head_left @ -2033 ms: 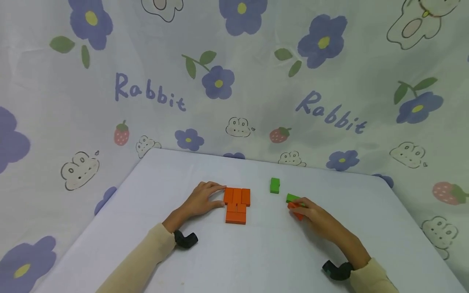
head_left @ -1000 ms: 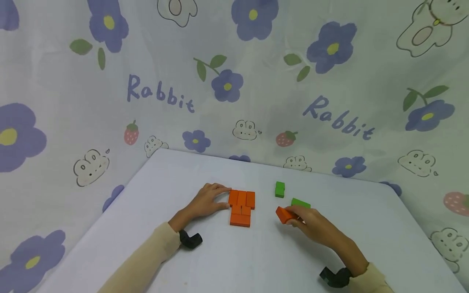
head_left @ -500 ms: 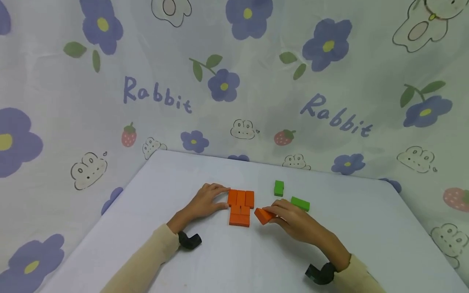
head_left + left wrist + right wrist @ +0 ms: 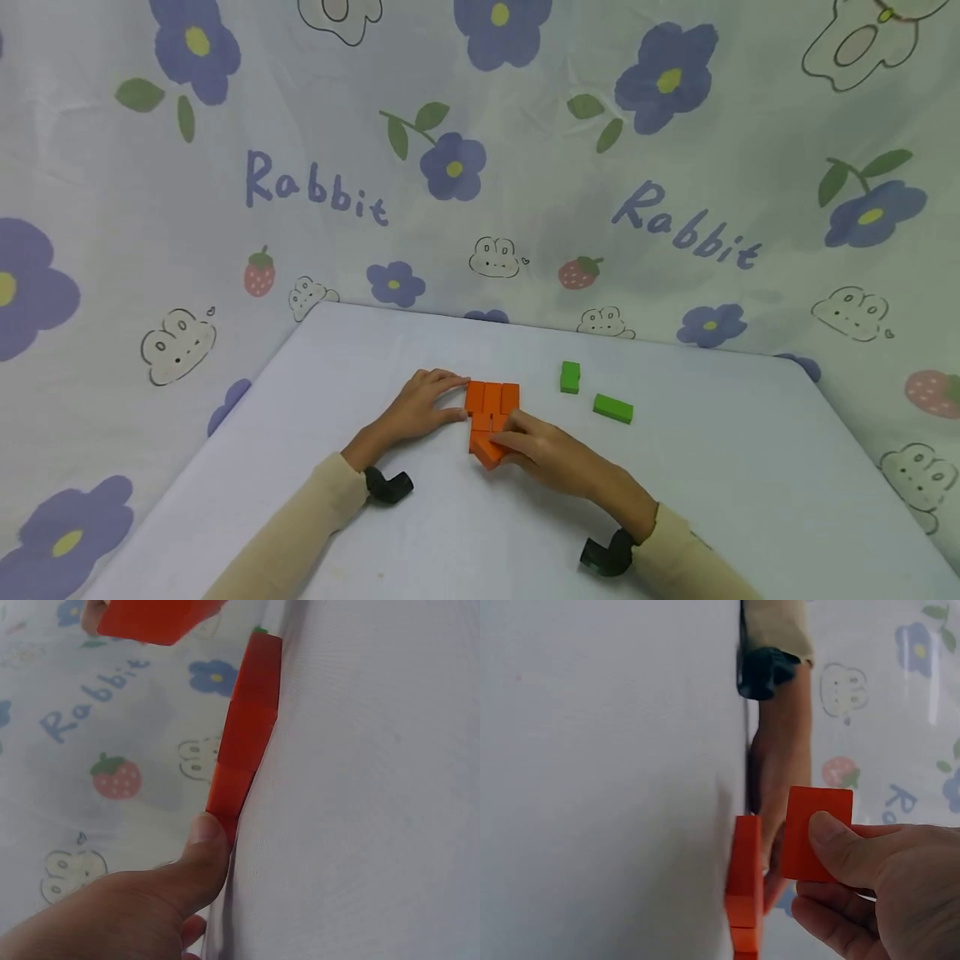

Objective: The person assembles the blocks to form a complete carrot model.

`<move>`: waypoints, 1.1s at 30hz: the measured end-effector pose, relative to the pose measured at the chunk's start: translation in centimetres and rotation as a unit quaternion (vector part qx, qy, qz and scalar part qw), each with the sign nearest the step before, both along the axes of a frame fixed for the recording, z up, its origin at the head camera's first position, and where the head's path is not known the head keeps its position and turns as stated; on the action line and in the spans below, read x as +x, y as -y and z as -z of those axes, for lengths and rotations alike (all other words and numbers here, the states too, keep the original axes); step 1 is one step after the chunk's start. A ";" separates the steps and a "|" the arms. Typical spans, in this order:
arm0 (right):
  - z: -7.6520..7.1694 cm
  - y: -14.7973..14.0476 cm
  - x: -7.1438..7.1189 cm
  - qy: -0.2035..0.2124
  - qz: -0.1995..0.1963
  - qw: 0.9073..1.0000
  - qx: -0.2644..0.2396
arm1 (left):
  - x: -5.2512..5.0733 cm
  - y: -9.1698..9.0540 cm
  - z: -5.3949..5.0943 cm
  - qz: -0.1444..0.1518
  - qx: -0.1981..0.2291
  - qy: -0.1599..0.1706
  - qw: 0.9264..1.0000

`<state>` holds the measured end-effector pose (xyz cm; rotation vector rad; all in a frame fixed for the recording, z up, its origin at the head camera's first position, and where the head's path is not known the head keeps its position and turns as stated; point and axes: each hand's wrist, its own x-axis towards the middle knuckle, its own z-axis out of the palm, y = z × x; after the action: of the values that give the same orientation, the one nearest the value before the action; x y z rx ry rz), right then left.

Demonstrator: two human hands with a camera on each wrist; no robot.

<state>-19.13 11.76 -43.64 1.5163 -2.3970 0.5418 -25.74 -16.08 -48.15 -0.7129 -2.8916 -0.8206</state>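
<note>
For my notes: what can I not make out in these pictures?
Head: the near right part of the orange block group, behind the right hand and the held block.
Left wrist: the rest of that block, beyond the top edge.
Right wrist: part of the left hand, behind that block.

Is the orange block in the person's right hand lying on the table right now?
No: in the right wrist view, the right hand pinches the orange block with a clear gap between it and the table.
</note>
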 end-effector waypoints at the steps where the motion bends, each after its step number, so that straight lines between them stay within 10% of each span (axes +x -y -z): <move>1: 0.2 0.2 0.0 -0.006 0.003 1.000 0.004 | 0.0 0.0 0.0 0.001 0.002 0.000 1.000; 33: 2.6 0.8 -0.3 -0.032 0.033 0.999 0.010 | 0.0 0.0 0.0 0.007 0.001 -0.009 1.000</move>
<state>-19.40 10.96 -46.22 1.4336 -2.4013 0.4487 -25.72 -16.12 -48.19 -0.7376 -2.8732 -0.8137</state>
